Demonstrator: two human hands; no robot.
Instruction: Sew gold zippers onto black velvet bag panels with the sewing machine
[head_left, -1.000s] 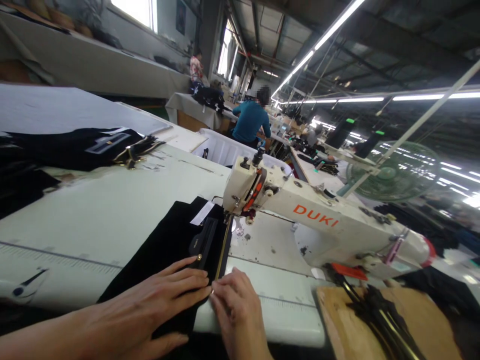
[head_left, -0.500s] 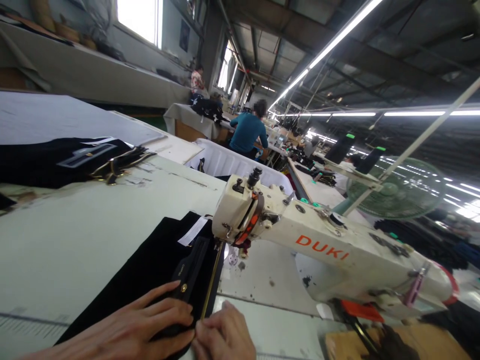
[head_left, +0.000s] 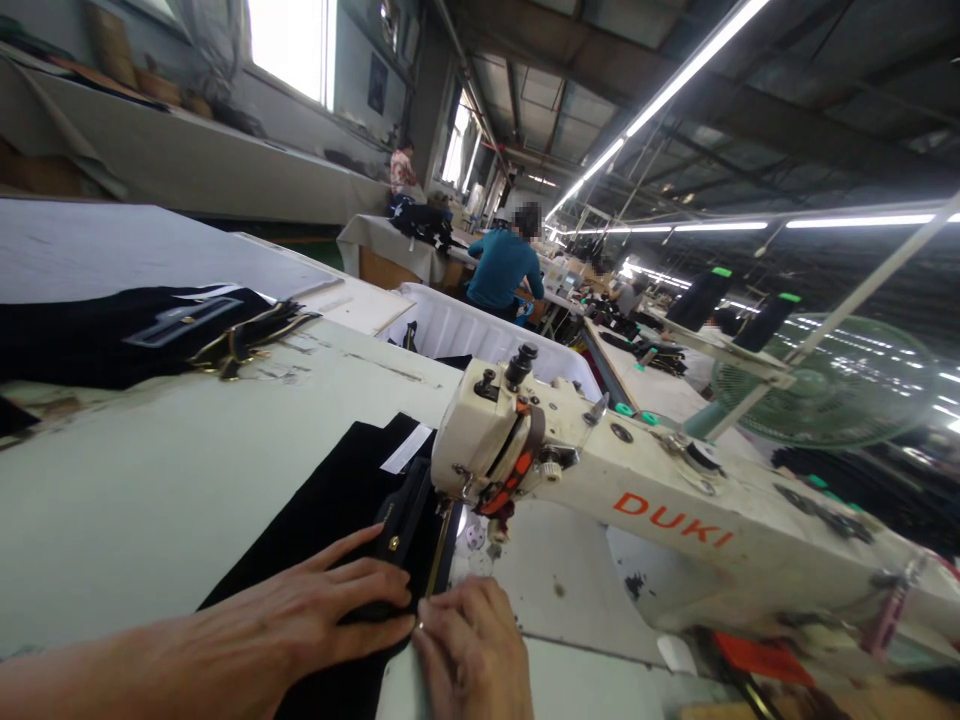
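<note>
Hands on black cloth point(head_left: 319, 510): left point(head_left: 319, 610) spread; right point(head_left: 474, 642) pinching

Tabletop point(head_left: 187, 480) lies open left of the black cloth point(head_left: 322, 520); 1 sewing machine point(head_left: 577, 465) (bulky) bars the front right.

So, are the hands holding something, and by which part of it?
The right hand seems to pinch the gold strip at its visible near end; the left hand lies spread on the black fabric, gripping nothing visible.
</note>
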